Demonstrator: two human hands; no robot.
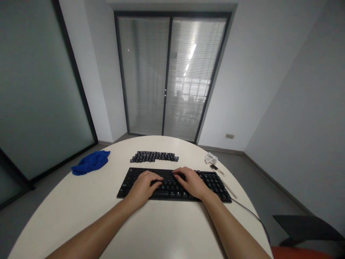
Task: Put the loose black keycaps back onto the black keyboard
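A black computer keyboard (217,184) lies flat on the table in front of me. My left hand (142,186) rests over its left half, fingers spread forward and thumb apart near the lower keys. Over the right-middle part lies my right hand (192,181), its fingers curved and parted above the keys. Neither hand grips anything. Just behind the keyboard, several loose black keycaps (153,156) sit in neat rows. Parts of the keyboard's key field are hidden under both hands.
On the round white table (67,212), a crumpled blue cloth (91,162) lies at the left. At the right are a crumpled white tissue (211,158), a small brush-like tool (217,170) and a thin stick (229,188). The keyboard's cable (249,210) runs over the right edge, near a chair (307,228).
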